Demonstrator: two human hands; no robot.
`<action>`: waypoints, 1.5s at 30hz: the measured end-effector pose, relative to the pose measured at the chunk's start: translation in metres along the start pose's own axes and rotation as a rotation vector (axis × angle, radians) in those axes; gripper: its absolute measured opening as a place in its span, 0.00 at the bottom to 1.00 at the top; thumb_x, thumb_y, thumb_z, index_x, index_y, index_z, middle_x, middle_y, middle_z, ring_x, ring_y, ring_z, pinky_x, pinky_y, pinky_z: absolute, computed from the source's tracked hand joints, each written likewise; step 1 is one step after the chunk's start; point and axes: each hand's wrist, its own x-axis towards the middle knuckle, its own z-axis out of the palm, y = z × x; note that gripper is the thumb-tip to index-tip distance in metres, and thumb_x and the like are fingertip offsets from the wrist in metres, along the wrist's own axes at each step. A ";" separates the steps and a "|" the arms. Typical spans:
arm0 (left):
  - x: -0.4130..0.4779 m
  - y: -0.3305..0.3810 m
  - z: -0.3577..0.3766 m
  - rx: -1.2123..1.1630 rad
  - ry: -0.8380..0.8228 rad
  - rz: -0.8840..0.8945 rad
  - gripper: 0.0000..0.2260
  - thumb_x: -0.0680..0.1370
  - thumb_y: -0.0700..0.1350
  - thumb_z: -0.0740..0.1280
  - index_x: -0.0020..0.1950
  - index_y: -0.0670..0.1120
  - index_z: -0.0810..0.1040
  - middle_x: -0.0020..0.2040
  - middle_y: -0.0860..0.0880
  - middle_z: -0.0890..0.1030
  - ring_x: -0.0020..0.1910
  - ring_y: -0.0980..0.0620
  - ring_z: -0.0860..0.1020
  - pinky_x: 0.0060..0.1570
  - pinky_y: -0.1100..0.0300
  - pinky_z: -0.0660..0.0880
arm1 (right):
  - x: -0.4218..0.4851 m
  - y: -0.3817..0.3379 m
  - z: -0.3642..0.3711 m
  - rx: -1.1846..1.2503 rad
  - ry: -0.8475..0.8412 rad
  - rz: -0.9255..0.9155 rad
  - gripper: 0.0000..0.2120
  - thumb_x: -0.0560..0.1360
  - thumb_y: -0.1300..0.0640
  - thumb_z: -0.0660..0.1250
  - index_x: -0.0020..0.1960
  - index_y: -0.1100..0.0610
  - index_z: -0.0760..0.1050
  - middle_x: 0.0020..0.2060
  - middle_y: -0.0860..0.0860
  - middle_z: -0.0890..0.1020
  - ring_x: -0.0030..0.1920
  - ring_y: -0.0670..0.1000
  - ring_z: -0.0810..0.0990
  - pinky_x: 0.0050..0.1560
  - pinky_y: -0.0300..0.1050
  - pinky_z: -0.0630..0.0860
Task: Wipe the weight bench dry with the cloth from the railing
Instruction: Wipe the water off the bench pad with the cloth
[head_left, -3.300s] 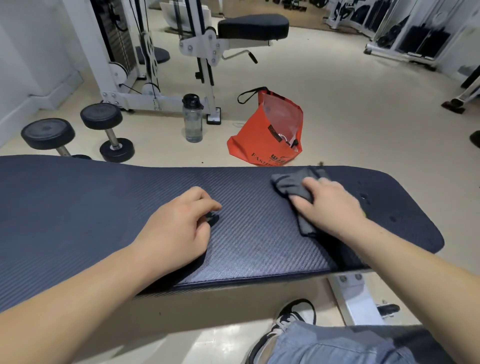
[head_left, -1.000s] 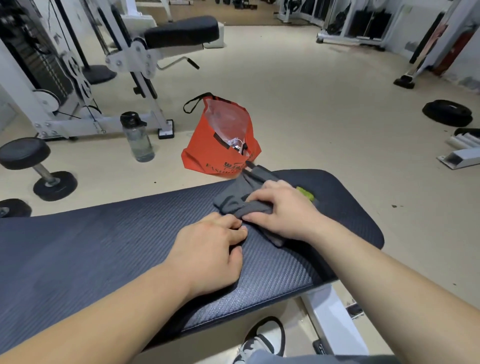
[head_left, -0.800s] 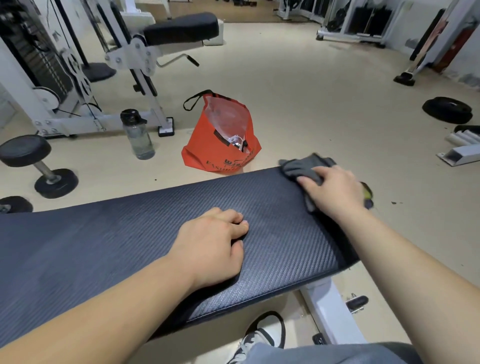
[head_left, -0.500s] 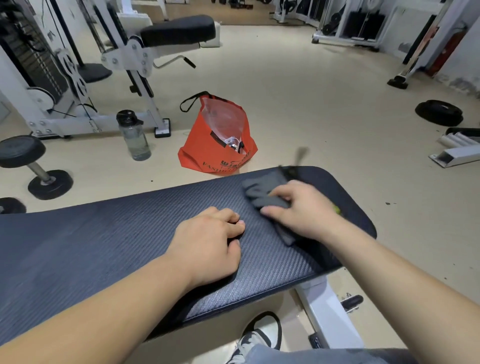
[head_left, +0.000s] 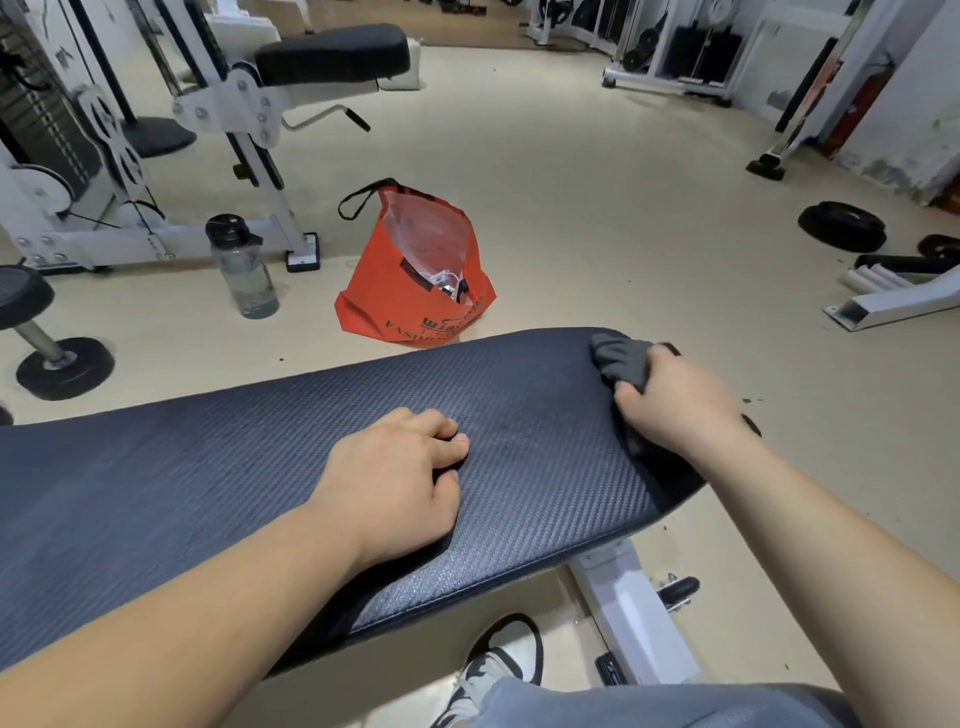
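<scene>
**Inspector:** While your right hand (head_left: 675, 402) works the right end of the weight bench (head_left: 208, 467), its fingers (head_left: 636, 400) clench the grey cloth (head_left: 621, 358) in a wad, likely for pressure.

**Second inspector:** Noted. Your left hand (head_left: 395, 478) rests mid-bench, fingers curled under, holding nothing. I judge you brace with it. The cloth lies at the far right corner.

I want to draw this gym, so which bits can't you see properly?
Head view:
The grey crumpled cloth: mostly hidden under the gripping right hand.
The dark blue padded weight bench: left end cut off by the frame edge.
The orange fabric bag: contents too small, lettering partly behind the bench.
The left hand: palm side faces down, unseen.
</scene>
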 end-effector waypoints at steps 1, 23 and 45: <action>0.000 0.000 0.000 0.002 0.001 -0.001 0.20 0.79 0.55 0.58 0.70 0.63 0.75 0.69 0.66 0.73 0.68 0.59 0.69 0.58 0.57 0.75 | -0.008 -0.007 -0.005 -0.055 -0.074 -0.038 0.19 0.78 0.43 0.61 0.60 0.56 0.71 0.59 0.59 0.82 0.58 0.64 0.80 0.51 0.52 0.76; -0.082 -0.077 -0.033 -0.254 0.196 -0.139 0.13 0.78 0.44 0.69 0.62 0.51 0.84 0.70 0.54 0.78 0.70 0.53 0.75 0.67 0.59 0.70 | -0.066 -0.137 0.022 -0.061 -0.027 -0.305 0.22 0.83 0.42 0.59 0.63 0.60 0.72 0.60 0.60 0.82 0.60 0.63 0.82 0.50 0.54 0.75; -0.102 -0.103 -0.040 -0.353 0.313 -0.268 0.15 0.78 0.45 0.69 0.63 0.48 0.83 0.70 0.50 0.78 0.68 0.48 0.75 0.67 0.60 0.66 | -0.102 -0.216 0.032 0.173 -0.178 -0.675 0.14 0.82 0.43 0.62 0.45 0.51 0.67 0.44 0.50 0.80 0.47 0.55 0.80 0.45 0.49 0.70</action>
